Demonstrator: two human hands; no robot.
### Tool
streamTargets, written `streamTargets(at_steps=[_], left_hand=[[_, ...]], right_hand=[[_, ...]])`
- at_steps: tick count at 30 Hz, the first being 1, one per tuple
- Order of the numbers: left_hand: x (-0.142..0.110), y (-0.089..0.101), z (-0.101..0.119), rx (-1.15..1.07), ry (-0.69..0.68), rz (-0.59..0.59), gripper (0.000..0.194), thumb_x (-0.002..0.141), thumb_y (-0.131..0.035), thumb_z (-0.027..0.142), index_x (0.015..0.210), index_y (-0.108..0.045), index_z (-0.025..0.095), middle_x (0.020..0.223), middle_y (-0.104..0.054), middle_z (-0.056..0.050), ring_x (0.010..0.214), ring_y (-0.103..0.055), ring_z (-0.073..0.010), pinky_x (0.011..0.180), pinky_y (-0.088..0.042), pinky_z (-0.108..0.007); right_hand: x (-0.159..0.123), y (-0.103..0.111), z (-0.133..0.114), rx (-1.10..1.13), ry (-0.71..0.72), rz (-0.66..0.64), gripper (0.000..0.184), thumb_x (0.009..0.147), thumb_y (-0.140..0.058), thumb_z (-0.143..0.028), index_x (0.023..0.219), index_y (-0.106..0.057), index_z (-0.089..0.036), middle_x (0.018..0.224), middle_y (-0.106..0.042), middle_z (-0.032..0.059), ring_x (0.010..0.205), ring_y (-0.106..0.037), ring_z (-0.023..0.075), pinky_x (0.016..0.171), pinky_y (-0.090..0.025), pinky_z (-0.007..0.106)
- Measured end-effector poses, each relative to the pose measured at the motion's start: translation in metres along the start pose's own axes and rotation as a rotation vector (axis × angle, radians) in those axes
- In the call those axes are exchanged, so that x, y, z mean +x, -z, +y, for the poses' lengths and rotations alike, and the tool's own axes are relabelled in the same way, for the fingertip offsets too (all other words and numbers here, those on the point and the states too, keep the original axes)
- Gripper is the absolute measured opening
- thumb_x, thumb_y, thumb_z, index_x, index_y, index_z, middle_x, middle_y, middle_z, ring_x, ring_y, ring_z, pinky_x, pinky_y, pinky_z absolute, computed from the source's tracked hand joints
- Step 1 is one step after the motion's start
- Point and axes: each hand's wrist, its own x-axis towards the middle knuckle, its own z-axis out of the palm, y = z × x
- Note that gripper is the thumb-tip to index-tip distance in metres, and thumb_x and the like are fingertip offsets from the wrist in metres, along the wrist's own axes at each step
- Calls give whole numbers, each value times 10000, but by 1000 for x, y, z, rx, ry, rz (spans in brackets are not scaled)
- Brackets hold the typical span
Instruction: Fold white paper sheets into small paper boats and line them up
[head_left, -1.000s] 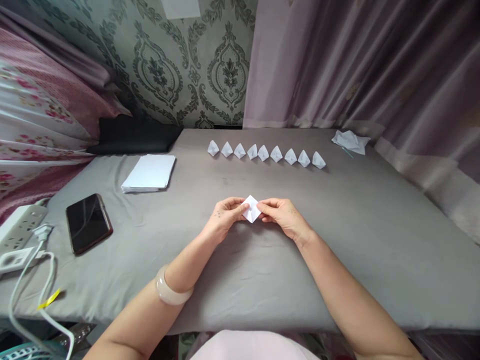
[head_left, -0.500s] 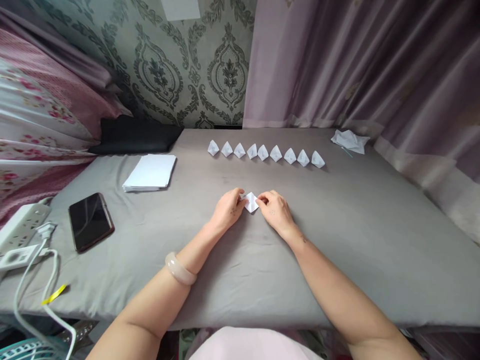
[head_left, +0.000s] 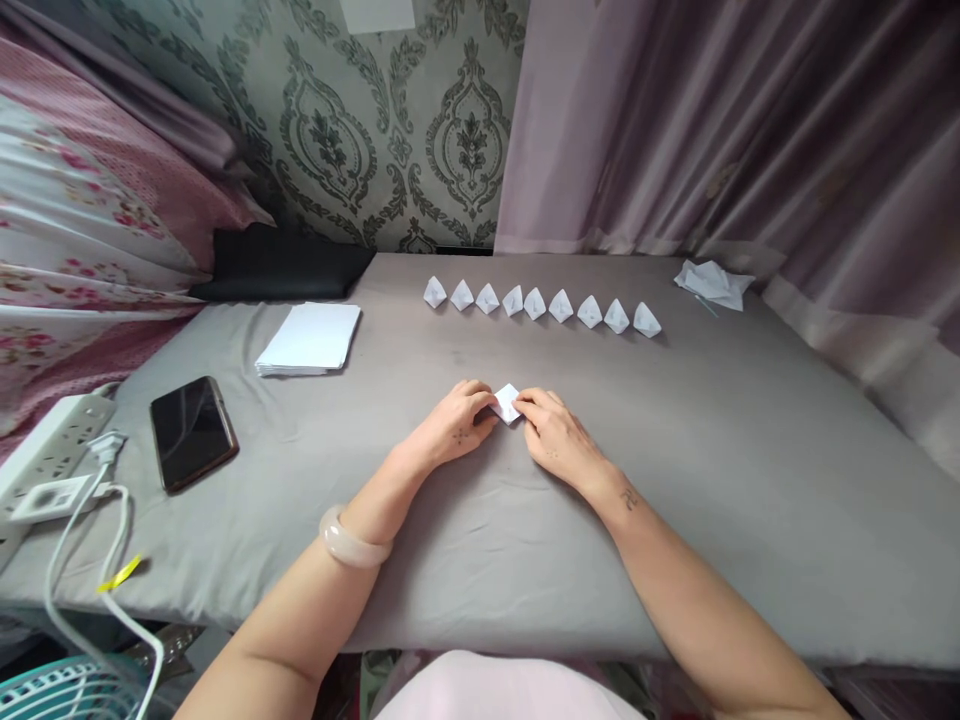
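Note:
A small folded paper diamond [head_left: 508, 404], white and creased, lies low over the cloth between my two hands. My left hand [head_left: 460, 420] pinches its left corner, with the thumb below and the fingers along the edge. On the other side, my right hand [head_left: 556, 428] has its fingertips closed on the right corner. Fingers hide both side corners. Beyond the hands stands a row of several folded paper boats [head_left: 534, 304], all white and of much the same size.
A stack of white paper [head_left: 310, 340] lies at the left, with a black phone [head_left: 193, 433] nearer me. At the left edge are a power strip [head_left: 56, 450] and white cables. Crumpled paper [head_left: 716, 285] sits back right, and a black folded item [head_left: 289, 265] back left.
The view has shifted slightly, so the scene sits a little to the right. My right fingers have moved over the diamond's edge, and the diamond looks flatter.

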Motion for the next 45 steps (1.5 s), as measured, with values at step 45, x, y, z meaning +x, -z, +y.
streamTargets(at_steps=[45], left_hand=[[10,-6,-1,-78,362,107,159,864,-574,263,802,-689,173,900,-620,-65,768,-579,-163,722,-482,-283]], right_hand=[[11,-13,7,53,-233,178,205,914,-520,-234,862,-712,-184,990,-650,81,942,-582,216,869,-466,334]])
